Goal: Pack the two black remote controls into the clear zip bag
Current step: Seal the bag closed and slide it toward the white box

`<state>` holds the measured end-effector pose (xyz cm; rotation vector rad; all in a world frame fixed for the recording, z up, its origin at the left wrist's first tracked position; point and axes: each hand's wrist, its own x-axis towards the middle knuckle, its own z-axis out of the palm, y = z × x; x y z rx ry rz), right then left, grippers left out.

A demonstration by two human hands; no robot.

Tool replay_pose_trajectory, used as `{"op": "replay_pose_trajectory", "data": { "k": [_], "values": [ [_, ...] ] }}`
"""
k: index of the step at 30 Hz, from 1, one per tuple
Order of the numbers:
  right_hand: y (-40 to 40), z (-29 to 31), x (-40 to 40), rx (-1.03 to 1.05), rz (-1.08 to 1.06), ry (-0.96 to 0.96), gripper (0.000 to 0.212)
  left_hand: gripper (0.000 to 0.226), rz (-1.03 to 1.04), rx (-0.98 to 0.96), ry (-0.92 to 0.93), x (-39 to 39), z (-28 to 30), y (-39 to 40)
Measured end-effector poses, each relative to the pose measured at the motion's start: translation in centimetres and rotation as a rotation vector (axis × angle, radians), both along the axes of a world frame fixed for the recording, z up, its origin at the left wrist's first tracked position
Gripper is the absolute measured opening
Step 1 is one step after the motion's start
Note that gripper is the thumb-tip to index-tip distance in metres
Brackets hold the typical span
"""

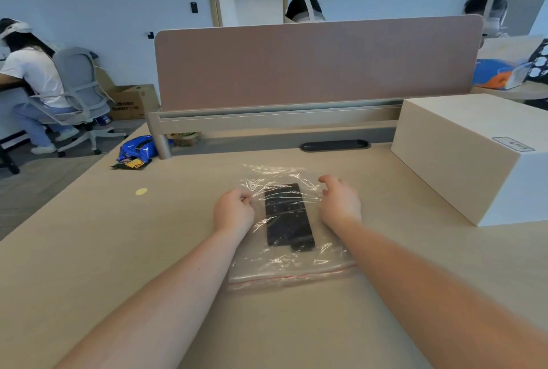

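The clear zip bag [284, 268] lies flat on the desk in front of me, its red zip strip along the near edge. Inside it two black remote controls [286, 214] lie side by side, lengthwise away from me, the right one reaching a little nearer to me. My left hand [233, 211] rests at the bag's left side with fingers curled, pinching the plastic. My right hand [339, 201] sits at the bag's right side, fingers loosely bent on the film; whether it grips the plastic I cannot tell.
A large white box [474, 155] stands on the desk at the right. A pink divider panel [317, 63] closes the back. A blue snack packet [138, 148] and a yellow sticker [141, 191] lie at the left. People sit beyond.
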<state>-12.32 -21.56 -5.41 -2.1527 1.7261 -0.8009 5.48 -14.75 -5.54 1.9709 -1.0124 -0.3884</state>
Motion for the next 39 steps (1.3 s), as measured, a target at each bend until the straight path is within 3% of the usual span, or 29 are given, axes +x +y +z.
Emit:
{"op": "replay_pose_trajectory", "data": {
  "k": [14, 29, 39],
  "values": [
    [-8.9, 1.7, -11.9, -0.087, -0.19, 0.136, 0.044, 0.027, -0.248, -0.063, 0.115, -11.1, -0.9, -11.3],
    [-9.8, 0.9, -14.1, -0.141, -0.216, 0.343, 0.031, 0.031, -0.258, 0.026, -0.184, -14.2, -0.5, -12.8],
    [-6.5, 0.3, -16.2, -0.119, -0.166, 0.335, 0.042, 0.038, -0.273, 0.077, -0.276, -14.5, -0.3, -9.7]
  ]
}}
